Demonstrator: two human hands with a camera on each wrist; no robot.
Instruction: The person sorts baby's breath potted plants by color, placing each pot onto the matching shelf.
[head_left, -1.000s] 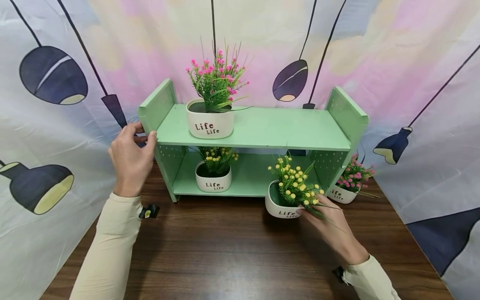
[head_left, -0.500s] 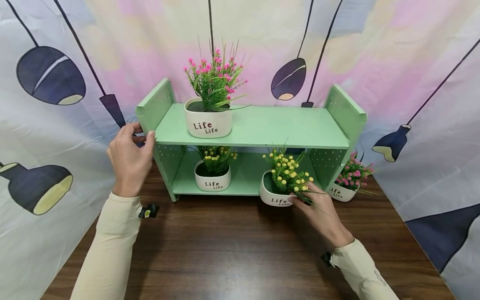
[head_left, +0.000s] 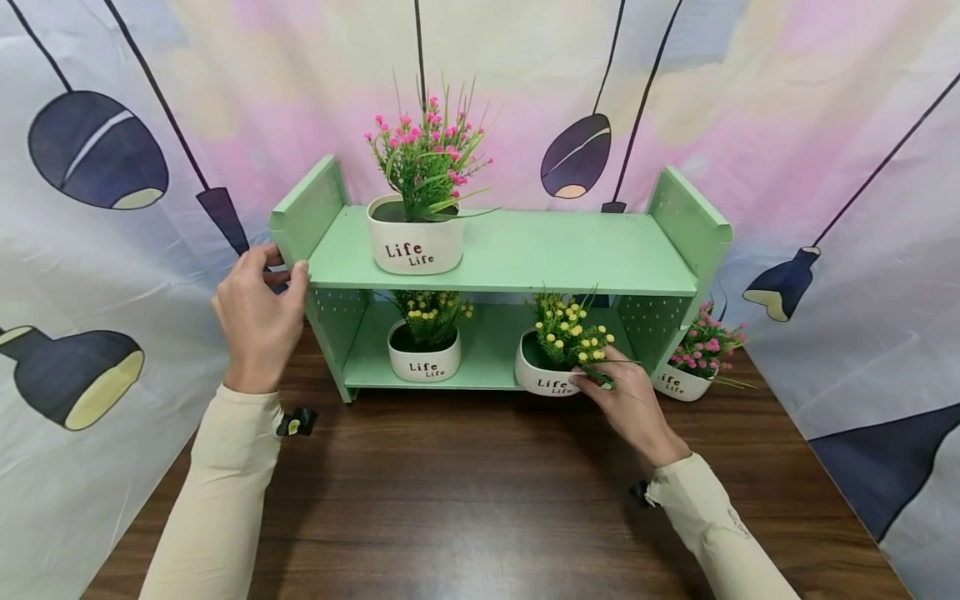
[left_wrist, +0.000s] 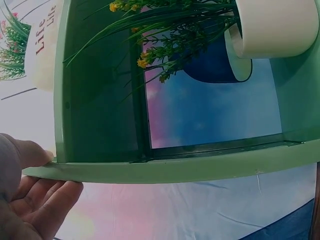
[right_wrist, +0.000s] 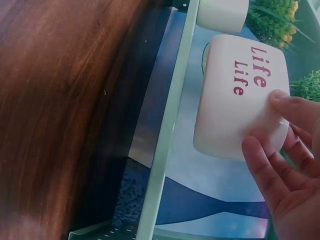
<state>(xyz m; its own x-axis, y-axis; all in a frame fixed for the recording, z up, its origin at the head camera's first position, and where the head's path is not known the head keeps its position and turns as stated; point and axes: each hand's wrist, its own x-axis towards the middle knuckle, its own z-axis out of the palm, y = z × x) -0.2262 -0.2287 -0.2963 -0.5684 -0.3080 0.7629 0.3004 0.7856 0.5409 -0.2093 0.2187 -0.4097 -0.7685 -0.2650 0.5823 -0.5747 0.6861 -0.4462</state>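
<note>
A mint-green two-tier shelf [head_left: 525, 254] stands on a brown wooden table [head_left: 465, 500]. My left hand [head_left: 283, 265] grips its left side panel, thumb [left_wrist: 25, 152] on the front edge and fingers [left_wrist: 47, 202] behind. My right hand [head_left: 592, 371] holds a white "Life" pot of yellow flowers [head_left: 543, 379] by its right side, at the front of the lower tier. In the right wrist view the thumb and fingers [right_wrist: 287, 107] press on that pot [right_wrist: 235, 105], which sits just past the shelf's front edge [right_wrist: 170, 130].
A pink-flower pot [head_left: 414, 246] stands on the top tier, and another yellow-flower pot [head_left: 423, 365] on the lower tier's left. A second pink-flower pot [head_left: 678, 383] sits on the table beside the shelf's right panel. Printed curtains [head_left: 97, 250] close in on both sides.
My right hand has carried the yellow-flower pot up and to the left, from the table in front of the shelf onto the lower tier. The left hand has stayed on the side panel.
</note>
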